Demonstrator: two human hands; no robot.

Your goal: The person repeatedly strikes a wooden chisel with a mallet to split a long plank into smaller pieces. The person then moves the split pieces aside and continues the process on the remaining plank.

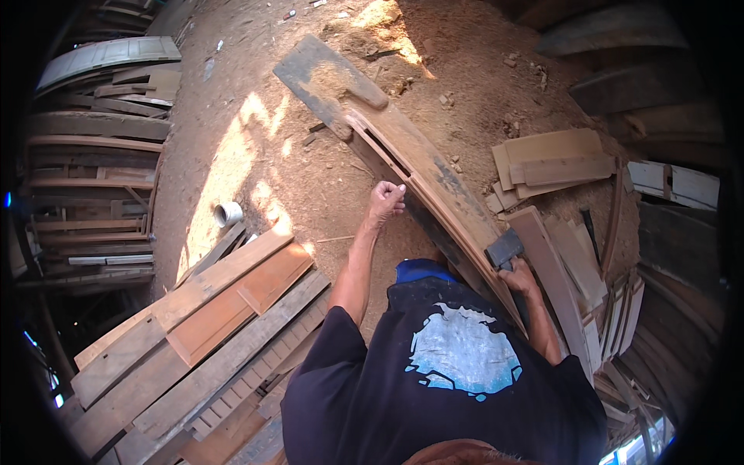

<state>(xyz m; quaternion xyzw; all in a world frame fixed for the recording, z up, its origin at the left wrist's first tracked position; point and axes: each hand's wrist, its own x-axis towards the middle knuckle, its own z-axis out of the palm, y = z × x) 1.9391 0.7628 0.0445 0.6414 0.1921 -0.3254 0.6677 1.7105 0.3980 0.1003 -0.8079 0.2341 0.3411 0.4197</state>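
Note:
A long wooden frame piece [434, 209] with an open slot near its far end lies slantwise along a worn, sawdust-covered bench plank [310, 70]. My left hand [385, 200] is closed beside the slot, at the near edge of the wood. Whatever its curled fingers may hold is hidden. Farther down the piece, on the right, my right hand [521, 277] grips a hammer [504, 248] with a broad dark head. The head is over or against the wood's right edge; whether it touches cannot be made out.
Stacked boards and panels [232, 310] stand at the lower left, beside a white pipe piece [228, 214]. Cut boards [558, 159] and leaning planks [550, 271] are close on the right. More timber [101, 186] lines the left side. Sawdust covers the ground [225, 116].

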